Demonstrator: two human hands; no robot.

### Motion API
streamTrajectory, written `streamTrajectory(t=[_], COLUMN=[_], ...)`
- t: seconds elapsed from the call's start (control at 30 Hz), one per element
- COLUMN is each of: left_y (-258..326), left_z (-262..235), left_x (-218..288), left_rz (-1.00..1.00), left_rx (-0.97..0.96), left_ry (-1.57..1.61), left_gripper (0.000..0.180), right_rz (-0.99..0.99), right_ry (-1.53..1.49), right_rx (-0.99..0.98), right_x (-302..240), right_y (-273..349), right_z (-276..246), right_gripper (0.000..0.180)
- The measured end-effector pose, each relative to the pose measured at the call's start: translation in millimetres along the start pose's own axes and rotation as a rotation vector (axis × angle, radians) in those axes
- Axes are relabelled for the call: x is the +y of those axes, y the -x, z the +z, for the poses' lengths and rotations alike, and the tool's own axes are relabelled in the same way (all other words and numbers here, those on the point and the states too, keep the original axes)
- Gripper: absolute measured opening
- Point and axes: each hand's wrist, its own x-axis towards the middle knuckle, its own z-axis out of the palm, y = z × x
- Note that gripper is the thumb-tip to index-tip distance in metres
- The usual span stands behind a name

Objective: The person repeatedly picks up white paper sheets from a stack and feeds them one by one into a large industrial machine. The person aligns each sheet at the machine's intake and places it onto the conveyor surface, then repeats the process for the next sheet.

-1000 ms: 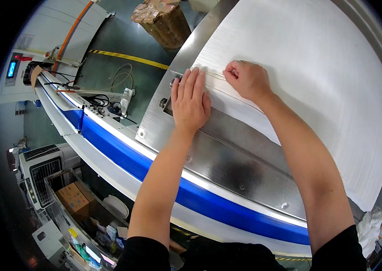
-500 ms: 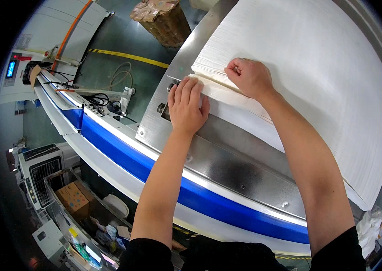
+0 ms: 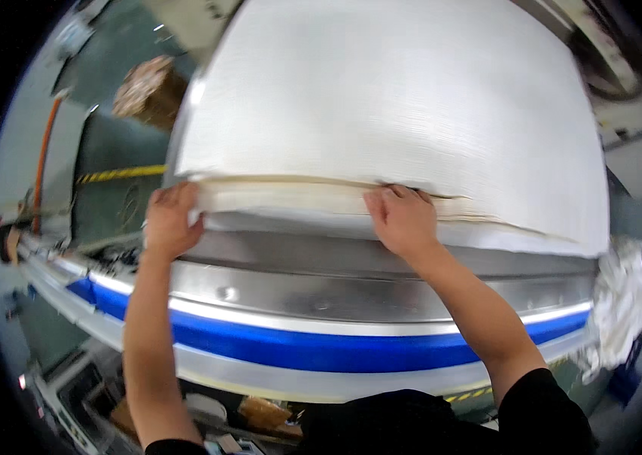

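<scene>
A thick stack of white, thin-layered sheets [image 3: 382,98], fabric by its look, lies on a metal table. Along its near side runs a turned-up, cream-edged strip [image 3: 283,199] of layers. My right hand [image 3: 404,216] is closed over this strip right of its middle, with the fingertips hidden behind its upper edge. At the strip's left end rests my left hand [image 3: 173,220], its thumb apart from the fingers and touching or nearly touching the corner. Both hands are slightly blurred.
The table's steel edge [image 3: 321,296] and a blue band [image 3: 321,350] curve along the near side. A brown wrapped block [image 3: 152,95] stands on the floor at far left. Crumpled white material [image 3: 618,303] hangs by the right end. Boxes lie below the near edge.
The view has turned, so the stack's edge now runs level. My right hand has moved from the stack's top onto the turned-up strip. My left hand stays at the strip's left end.
</scene>
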Motion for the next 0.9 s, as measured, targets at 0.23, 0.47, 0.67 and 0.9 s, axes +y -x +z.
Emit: streamTrajectory(t=[0.23,0.47,0.67,0.9], left_y=[-55,-63,-54,-45], left_z=[-9,32,53,58], left_x=[36,18,-14,-26], left_rz=[-0.116,-0.161,-0.220,-0.295], left_rx=[-0.494,-0.451,-0.370,-0.313], left_ry=[-0.369,-0.330,-0.402,-0.394], left_gripper=[0.042,0.029,0.023,0.017], right_rz=[0.345,0.660,0.774,0.773], right_ry=[0.364,0.434,0.639,0.670], right_rx=[-0.076,-0.188,-0.436,-0.726], right_x=[244,423,532,623], right_y=[109,182,222,259], right_z=[-112,-192,-247,-293], right_gripper=[0.043,0.060,0.054,0.031])
